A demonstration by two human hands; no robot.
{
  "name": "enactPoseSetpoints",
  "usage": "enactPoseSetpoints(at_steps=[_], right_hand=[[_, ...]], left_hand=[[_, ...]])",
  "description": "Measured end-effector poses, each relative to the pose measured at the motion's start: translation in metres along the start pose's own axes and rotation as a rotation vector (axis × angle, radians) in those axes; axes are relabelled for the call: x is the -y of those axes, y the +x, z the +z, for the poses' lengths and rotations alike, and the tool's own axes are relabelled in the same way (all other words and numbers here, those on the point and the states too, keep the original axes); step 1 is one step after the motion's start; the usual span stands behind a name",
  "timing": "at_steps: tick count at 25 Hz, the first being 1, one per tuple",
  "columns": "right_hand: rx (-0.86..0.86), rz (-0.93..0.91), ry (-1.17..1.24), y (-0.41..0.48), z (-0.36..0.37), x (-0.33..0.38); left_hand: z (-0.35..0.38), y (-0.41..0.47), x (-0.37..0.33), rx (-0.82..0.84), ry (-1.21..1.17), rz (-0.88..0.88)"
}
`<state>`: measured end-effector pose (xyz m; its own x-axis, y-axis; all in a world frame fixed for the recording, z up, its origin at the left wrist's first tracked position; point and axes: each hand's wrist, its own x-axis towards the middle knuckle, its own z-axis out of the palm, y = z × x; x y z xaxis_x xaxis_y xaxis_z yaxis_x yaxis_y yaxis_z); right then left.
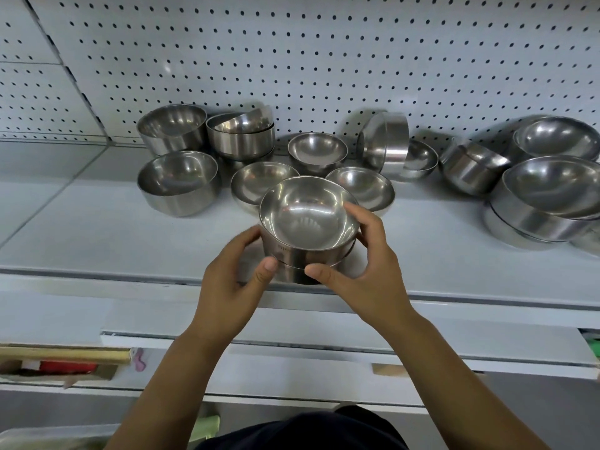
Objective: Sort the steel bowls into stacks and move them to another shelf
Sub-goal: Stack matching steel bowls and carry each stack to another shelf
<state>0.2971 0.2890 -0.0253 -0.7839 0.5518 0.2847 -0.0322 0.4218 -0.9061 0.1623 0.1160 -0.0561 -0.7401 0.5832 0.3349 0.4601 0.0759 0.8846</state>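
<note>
A: How are the fingers set?

B: Both hands clasp one small stack of steel bowls point(308, 235). The left hand point(232, 280) curls round its left side, thumb pressed on the near wall, the other fingers point(250, 233) wrapped behind. The right hand point(367, 267) mirrors it: thumb on the lower near edge, fingers point(352, 211) hooked over the top bowl's right rim. Neither hand is closed tight; each is bent just enough to cup the stack. Both forearms reach up from the bottom of the view.

A: And the stack itself?

B: Nested bowls, at least two rims showing at the side, the top one tilted a little toward the camera. Its polished inside reflects the fingers. It sits at the front edge of the grey shelf point(97, 235); whether it rests there or is lifted, I cannot tell.

A: What lies beyond the fingers?

B: Just behind them, three shallow bowls point(316, 149) stand open side up. Further left are two deep bowls point(178, 181) and a short nested pile point(240, 138). To the right a bowl on its side point(386, 142) leans near the pegboard point(324, 53), and far right larger bowls point(552, 190) are heaped loosely.
</note>
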Motion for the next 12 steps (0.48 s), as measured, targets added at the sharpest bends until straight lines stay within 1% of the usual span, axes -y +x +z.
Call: enactPoseSetpoints(at_steps=[2,4,6,9,12], right_hand=[[-0.029,-0.053,0.024,0.006,-0.010,0.004],[-0.174,-0.119,0.013,0.022,-0.025,0.006],[-0.306,-0.070,-0.021,0.045,-0.042,0.008],[-0.343,0.045,-0.097,0.074,-0.062,0.007],[-0.405,0.135,-0.164,0.106,-0.070,-0.004]], left_hand=[[0.005,0.004,-0.013,0.015,-0.087,0.039],[0.014,0.012,-0.023,0.031,-0.122,0.071],[0.023,0.020,-0.026,0.029,-0.149,0.071],[0.031,0.026,-0.021,-0.010,-0.173,0.080],[0.031,0.027,-0.018,-0.006,-0.179,0.098]])
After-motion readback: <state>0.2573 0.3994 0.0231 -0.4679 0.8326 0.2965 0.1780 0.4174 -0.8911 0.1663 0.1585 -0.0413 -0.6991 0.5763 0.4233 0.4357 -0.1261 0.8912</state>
